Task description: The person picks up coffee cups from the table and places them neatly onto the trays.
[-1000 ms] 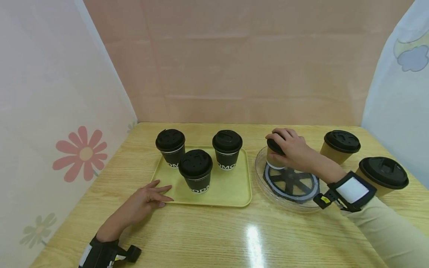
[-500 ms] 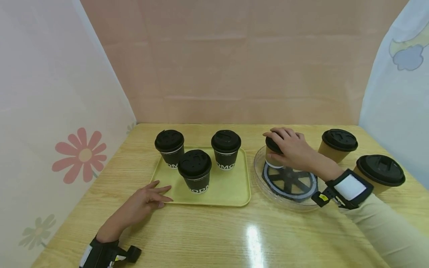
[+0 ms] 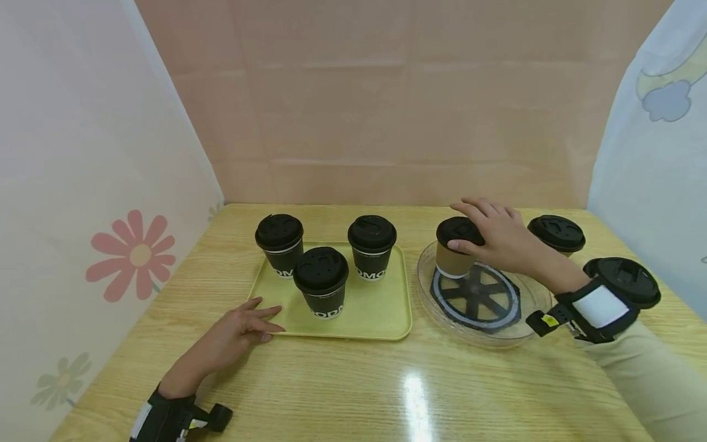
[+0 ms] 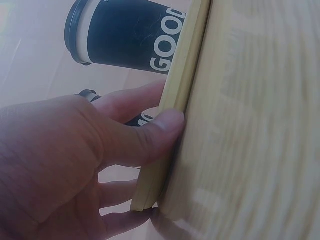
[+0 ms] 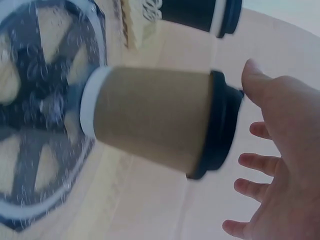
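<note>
A kraft-brown paper cup with a black lid (image 3: 456, 259) stands upright at the back left of a clear round turntable (image 3: 530, 334). Just above and beside its lid is my right hand (image 3: 510, 239), fingers spread; in the right wrist view a gap shows between the fingers and the lid (image 5: 218, 125). My left hand (image 3: 234, 334) holds the near left corner of a yellow tray (image 3: 381, 328), thumb (image 4: 167, 125) on the outer wall and fingers past the rim. Black lidded paper cups stand on the tray: front cup (image 3: 323, 282), back left cup (image 3: 280, 245), back right cup (image 3: 372, 248).
Two more brown cups with black lids stand on the wooden table (image 3: 331, 393) at the right: a farther cup (image 3: 556, 233) and a nearer cup (image 3: 623, 281), both partly behind my right arm. A pinkish sheet (image 3: 386, 104) hangs along the table's back edge.
My right hand has let go of the brown cup on the turntable and moved up and to the right, its fingers spreading. My left hand and the tray stay where they were.
</note>
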{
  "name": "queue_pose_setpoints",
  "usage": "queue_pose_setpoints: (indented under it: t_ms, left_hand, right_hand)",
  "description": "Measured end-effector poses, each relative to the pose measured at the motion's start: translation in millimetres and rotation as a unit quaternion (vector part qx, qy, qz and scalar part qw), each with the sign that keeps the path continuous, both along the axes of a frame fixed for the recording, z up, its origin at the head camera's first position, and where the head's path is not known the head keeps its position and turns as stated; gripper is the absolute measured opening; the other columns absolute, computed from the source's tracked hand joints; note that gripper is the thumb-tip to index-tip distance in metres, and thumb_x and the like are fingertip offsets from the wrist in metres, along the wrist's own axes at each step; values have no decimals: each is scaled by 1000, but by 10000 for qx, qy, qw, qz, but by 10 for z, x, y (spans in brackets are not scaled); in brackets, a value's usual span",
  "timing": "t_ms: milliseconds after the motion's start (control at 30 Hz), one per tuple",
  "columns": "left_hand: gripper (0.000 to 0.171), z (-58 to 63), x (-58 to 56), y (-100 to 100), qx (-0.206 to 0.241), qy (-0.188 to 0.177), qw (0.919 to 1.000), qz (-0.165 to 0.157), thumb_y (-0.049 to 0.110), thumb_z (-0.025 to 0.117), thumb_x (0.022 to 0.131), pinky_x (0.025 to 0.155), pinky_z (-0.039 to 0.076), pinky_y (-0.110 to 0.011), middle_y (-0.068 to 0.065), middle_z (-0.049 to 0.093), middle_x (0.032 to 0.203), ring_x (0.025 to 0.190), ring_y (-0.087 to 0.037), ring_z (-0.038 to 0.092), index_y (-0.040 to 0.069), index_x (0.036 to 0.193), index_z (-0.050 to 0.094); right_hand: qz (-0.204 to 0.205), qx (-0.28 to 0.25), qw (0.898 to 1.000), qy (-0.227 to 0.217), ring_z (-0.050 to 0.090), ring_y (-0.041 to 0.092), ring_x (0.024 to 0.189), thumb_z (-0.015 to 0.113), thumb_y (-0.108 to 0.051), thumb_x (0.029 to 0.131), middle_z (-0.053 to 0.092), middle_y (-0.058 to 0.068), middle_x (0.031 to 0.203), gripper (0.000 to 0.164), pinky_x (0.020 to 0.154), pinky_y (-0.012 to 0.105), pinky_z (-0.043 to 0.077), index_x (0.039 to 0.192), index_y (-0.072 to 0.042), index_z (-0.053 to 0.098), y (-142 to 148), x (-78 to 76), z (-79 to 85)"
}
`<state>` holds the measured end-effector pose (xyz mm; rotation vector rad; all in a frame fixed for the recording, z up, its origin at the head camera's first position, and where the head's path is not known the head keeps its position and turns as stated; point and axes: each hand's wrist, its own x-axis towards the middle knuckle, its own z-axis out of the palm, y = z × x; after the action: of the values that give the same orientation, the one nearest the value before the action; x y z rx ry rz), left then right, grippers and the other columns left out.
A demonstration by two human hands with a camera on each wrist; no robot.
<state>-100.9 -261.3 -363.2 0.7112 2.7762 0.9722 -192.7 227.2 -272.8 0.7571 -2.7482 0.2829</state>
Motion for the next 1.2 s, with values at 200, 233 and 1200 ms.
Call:
queue_pose_setpoints:
  t_ms: [200,233,1200]
  left_hand:
    - [31,10,2,4,-41,-16,10000,11,2,66,86,105,27,-73,-17,56,139,138,-59,26,22,106,77]
    - [31,9,2,1,-49,-14,10000,17,2,66,86,105,27,-73,-17,56,139,138,-59,26,22,106,77]
    - [27,52,10,7,60,-56,9999,-64,5,66,88,104,27,-74,-18,56,139,138,-60,25,21,107,77]
  right_hand:
    - [-267,-115,9995,-74,32,52,136,67,-43,90,36,21,151,71,103,74,20,148,-12,39,159,27,87]
    - [-290,-117,9995,-77,32,52,135,66,-43,90,35,21,151,72,103,74,20,148,-12,38,184,23,88]
    - [-1526,-243,9849,-783,23,62,130,49,-50,98,26,37,148,80,90,80,20,152,2,19,851,-246,-34]
